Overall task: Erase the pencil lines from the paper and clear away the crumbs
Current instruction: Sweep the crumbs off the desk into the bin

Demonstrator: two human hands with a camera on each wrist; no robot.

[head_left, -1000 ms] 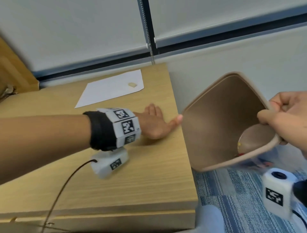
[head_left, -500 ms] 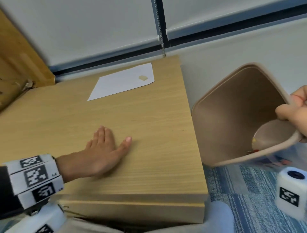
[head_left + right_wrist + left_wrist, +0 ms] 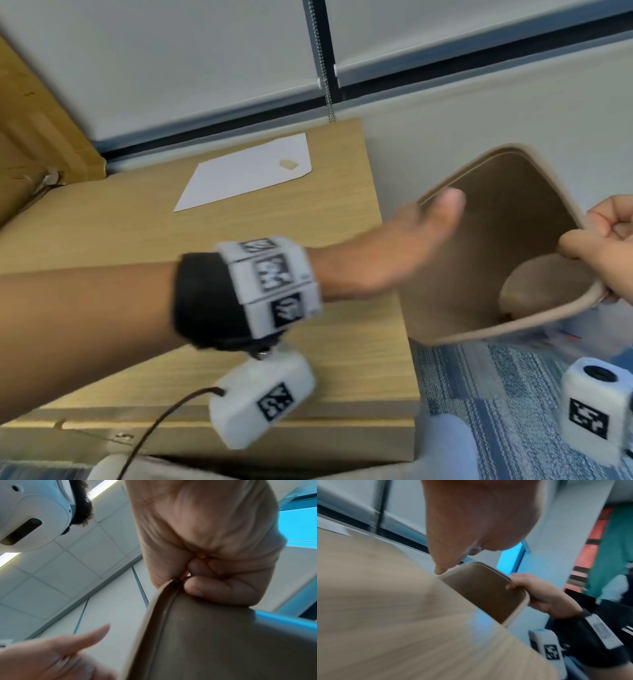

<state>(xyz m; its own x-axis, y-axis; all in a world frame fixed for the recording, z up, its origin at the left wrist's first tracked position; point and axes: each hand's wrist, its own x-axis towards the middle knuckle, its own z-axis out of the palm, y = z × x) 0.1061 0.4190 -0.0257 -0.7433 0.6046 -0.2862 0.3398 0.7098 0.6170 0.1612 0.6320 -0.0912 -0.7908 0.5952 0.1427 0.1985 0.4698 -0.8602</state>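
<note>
A white sheet of paper (image 3: 246, 174) lies at the far end of the wooden desk (image 3: 191, 246), with a small beige eraser (image 3: 288, 164) on it near its right edge. My right hand (image 3: 603, 246) grips the rim of a tan waste bin (image 3: 507, 219), tilted with its mouth toward the desk's right edge; the same bin (image 3: 485, 592) and hand (image 3: 537, 595) show in the left wrist view. My left hand (image 3: 404, 250) is open and flat, blurred, at the desk's right edge with its fingertips over the bin's mouth. No crumbs are discernible.
A window blind with a bead chain (image 3: 323, 61) hangs behind the desk. Blue patterned carpet (image 3: 496, 394) lies below the bin, to the right of the desk. A wooden panel (image 3: 30, 113) rises at the far left.
My left hand drew back along the desk toward me, then swept right across it to the edge and over the bin's mouth. The right hand kept the bin tilted beside the desk.
</note>
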